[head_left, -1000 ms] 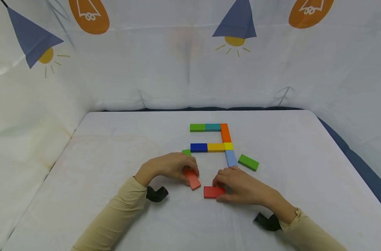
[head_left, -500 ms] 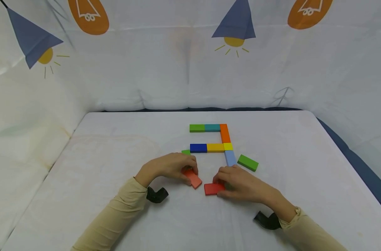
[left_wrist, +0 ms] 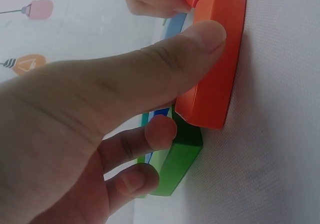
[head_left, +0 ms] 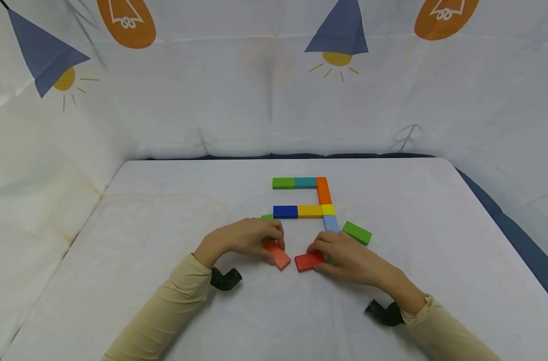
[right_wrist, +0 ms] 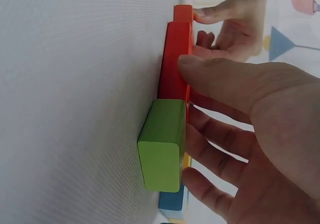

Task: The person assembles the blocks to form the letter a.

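My left hand (head_left: 242, 239) pinches a coral-orange block (head_left: 280, 257) lying slantwise on the table; in the left wrist view the thumb presses its side. A green block (left_wrist: 177, 159) sits just beyond, mostly covered by that hand in the head view. Opposite, my right hand (head_left: 353, 258) grips a red block (head_left: 307, 261) between thumb and fingers. A small gap separates the two blocks in the head view. Another green block (right_wrist: 160, 144) adjoins the red one's right end, largely under the right hand. The light blue block (head_left: 330, 223) reaches down to the right fingers.
Behind the hands, blue (head_left: 285, 212), amber (head_left: 310, 211) and yellow (head_left: 328, 209) blocks form a row. An orange block (head_left: 323, 190) leads up to teal (head_left: 305, 183) and green (head_left: 283, 183) ones. A loose green block (head_left: 357, 233) lies to the right on the white table (head_left: 165, 200).
My right hand has slid the red block away from me, and the block has turned slightly. The coral-orange block has swung a little toward the red one under my nearly still left hand.
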The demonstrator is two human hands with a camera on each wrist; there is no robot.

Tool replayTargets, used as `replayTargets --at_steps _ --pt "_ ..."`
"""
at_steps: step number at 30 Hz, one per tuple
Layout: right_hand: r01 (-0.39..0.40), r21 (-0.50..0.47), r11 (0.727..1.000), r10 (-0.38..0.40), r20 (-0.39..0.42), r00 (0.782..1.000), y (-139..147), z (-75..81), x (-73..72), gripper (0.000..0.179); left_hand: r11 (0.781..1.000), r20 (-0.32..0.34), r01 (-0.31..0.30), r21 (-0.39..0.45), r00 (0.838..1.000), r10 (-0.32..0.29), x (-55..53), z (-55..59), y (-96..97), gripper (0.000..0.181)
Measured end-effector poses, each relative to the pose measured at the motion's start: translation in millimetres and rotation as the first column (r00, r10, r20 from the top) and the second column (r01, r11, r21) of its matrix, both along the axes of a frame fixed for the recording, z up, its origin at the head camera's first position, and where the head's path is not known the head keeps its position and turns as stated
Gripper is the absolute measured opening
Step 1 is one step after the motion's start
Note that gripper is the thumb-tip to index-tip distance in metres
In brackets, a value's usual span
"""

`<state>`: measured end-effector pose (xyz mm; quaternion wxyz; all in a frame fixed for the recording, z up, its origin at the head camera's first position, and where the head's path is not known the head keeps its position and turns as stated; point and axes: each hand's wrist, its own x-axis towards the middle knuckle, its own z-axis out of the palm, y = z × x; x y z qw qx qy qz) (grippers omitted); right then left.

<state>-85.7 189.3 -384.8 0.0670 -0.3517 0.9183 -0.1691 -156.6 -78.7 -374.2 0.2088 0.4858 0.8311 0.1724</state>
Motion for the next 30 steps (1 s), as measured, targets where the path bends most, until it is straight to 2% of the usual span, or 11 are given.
replayTargets --at_steps 15,22,30 --pt "0.019 -0.025 1.0 -0.019 -0.012 1.0 -1.5 -1.0 -2.0 0.028 0.999 0.033 -0.035 -0.001 0.999 0.035 1.2 1.2 -1.0 0.024" --pt "0.038 -0.052 0.998 -0.037 0.018 0.999 -3.7 -1.0 -4.0 0.029 0.999 0.052 -0.033 0.013 0.998 0.033 -1.0 0.4 -2.1 0.025" --pt "0.041 -0.061 0.997 -0.041 0.007 0.999 -5.4 -0.7 -4.7 0.03 0.999 0.052 -0.024 0.021 0.998 0.023 -4.6 -2.4 -3.6 0.025"
